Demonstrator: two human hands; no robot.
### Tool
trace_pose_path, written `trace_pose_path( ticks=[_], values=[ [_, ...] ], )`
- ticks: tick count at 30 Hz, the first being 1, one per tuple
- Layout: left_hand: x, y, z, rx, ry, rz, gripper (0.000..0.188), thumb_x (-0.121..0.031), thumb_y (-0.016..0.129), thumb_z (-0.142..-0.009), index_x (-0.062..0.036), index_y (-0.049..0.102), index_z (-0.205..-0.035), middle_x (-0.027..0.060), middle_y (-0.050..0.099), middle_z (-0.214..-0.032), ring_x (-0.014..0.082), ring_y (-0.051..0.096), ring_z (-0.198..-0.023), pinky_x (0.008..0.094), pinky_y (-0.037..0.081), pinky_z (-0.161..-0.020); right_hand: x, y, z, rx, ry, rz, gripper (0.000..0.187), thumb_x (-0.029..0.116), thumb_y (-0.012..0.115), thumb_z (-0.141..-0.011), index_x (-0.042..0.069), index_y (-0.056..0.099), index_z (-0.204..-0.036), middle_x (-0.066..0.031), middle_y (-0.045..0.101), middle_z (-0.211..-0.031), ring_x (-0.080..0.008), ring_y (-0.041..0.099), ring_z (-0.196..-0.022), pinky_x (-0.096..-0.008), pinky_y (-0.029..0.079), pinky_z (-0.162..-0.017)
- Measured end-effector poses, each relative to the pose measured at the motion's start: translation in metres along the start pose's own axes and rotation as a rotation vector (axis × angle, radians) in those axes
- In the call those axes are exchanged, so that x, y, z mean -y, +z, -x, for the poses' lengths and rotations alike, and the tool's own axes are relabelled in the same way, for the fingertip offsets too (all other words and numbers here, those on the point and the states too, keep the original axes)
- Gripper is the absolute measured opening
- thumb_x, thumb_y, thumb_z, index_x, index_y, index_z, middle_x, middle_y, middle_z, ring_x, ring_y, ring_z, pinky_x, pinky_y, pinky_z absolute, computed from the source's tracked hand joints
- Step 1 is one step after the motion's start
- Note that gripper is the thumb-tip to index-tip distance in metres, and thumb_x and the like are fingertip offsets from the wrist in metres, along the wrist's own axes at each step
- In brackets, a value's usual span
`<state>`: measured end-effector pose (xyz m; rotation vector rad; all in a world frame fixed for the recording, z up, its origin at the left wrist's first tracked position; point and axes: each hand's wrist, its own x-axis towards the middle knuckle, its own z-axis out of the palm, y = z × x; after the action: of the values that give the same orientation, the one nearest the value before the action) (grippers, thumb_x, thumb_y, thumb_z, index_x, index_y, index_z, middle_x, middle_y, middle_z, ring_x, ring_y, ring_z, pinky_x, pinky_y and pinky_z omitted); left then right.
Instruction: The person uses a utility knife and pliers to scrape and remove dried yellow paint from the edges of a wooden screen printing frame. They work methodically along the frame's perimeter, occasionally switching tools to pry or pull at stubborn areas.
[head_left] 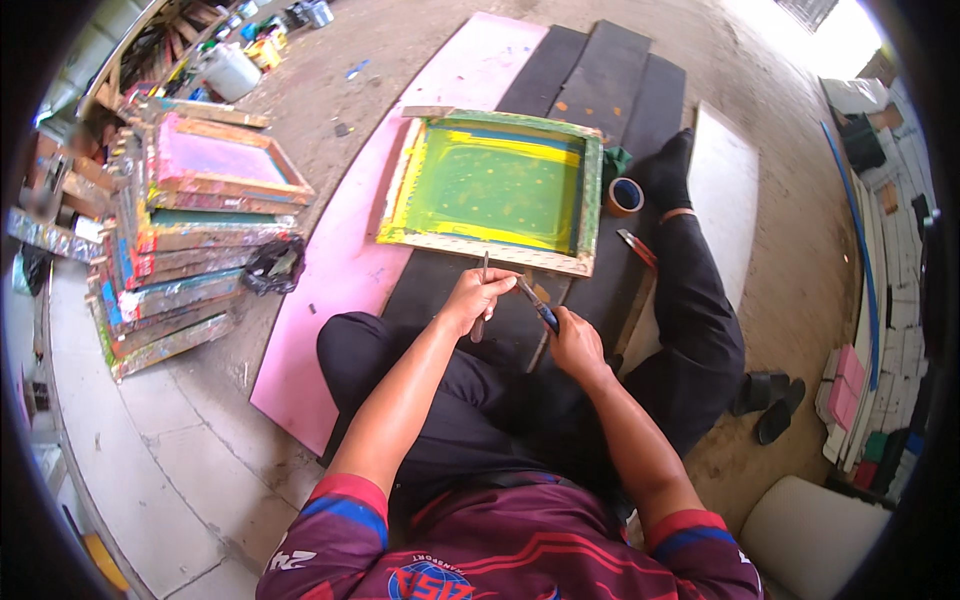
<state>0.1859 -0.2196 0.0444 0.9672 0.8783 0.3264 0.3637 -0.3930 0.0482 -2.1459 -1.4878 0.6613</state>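
Note:
My left hand (478, 299) is closed around a slim tool (478, 329) with a brown handle and a thin grey shaft sticking up past the knuckles. My right hand (577, 341) grips what look like pliers (540, 306), with dark blue handles and a metal head. The pliers' tip meets my left thumb and fingertips; whatever small thing is pinched there cannot be made out. Just beyond both hands lies a wooden screen-printing frame (592, 200), its green mesh (500, 185) edged with yellow and speckled with pale spots.
A roll of tape (624, 197) and a red utility knife (637, 248) lie right of the frame on dark boards (615, 70). A pink board (330, 310) extends to the left. Used frames (200, 240) are stacked beside a black plastic bag (274, 265). Sandals (780, 410) rest at right.

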Motion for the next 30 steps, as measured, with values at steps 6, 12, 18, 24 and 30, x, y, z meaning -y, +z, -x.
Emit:
trace_pose_path(
  ticks=[6, 12, 18, 24, 30],
  values=[
    [-0.017, -0.06, 0.013, -0.1, 0.002, -0.033, 0.015, -0.018, 0.075, -0.099, -0.0047, 0.073, -0.105, -0.0006, 0.069, -0.081, 0.0032, 0.047, -0.049, 0.0222, 0.038, -0.042, 0.039, 0.019, -0.032, 0.106, -0.15, -0.059, 0.026, 0.02, 0.072, -0.095, 0.005, 0.065, -0.115, -0.0231, 0.074, -0.099, -0.0454, 0.071, -0.094, -0.0545, 0.056, -0.081],
    [-0.015, -0.111, 0.024, -0.219, -0.033, -0.065, 0.01, -0.016, 0.072, -0.1, -0.0067, 0.07, -0.097, 0.0002, 0.067, -0.081, 0.0036, 0.045, -0.048, 0.0229, 0.037, -0.041, 0.074, 0.034, -0.057, 0.344, -0.201, -0.134, 0.046, 0.031, 0.066, -0.102, 0.007, 0.06, -0.141, -0.0292, 0.073, -0.107, -0.0488, 0.069, -0.105, -0.056, 0.054, -0.09],
    [-0.013, -0.129, 0.018, -0.446, 0.019, -0.031, 0.013, -0.017, 0.072, -0.1, -0.0048, 0.068, -0.1, 0.0022, 0.065, -0.08, 0.0056, 0.046, -0.047, 0.0242, 0.038, -0.04, 0.087, 0.044, -0.075, 0.438, -0.143, -0.247, 0.045, 0.034, 0.066, -0.103, 0.002, 0.063, -0.135, -0.0282, 0.074, -0.104, -0.0459, 0.071, -0.102, -0.0523, 0.055, -0.088],
    [0.001, -0.188, -0.001, -0.887, -0.009, 0.543, 0.011, -0.017, 0.074, -0.093, -0.0127, 0.065, -0.096, -0.0012, 0.059, -0.07, 0.0108, 0.047, -0.049, 0.0296, 0.04, -0.047, 0.028, 0.068, -0.07, 0.489, 0.171, -0.605, 0.034, 0.032, 0.063, -0.109, -0.002, 0.06, -0.111, -0.0072, 0.07, -0.088, -0.0146, 0.069, -0.077, -0.0344, 0.055, -0.069],
    [0.012, -0.228, -0.013, -1.257, -0.036, 0.564, 0.02, -0.017, 0.071, -0.097, -0.0068, 0.059, -0.086, 0.0024, 0.051, -0.061, 0.0156, 0.045, -0.047, 0.0341, 0.039, -0.046, -0.005, 0.017, -0.033, 0.254, 0.517, -0.827, 0.033, 0.036, 0.062, -0.109, 0.003, 0.061, -0.112, -0.0074, 0.071, -0.09, -0.0158, 0.071, -0.074, -0.0336, 0.052, -0.057]
  ],
)
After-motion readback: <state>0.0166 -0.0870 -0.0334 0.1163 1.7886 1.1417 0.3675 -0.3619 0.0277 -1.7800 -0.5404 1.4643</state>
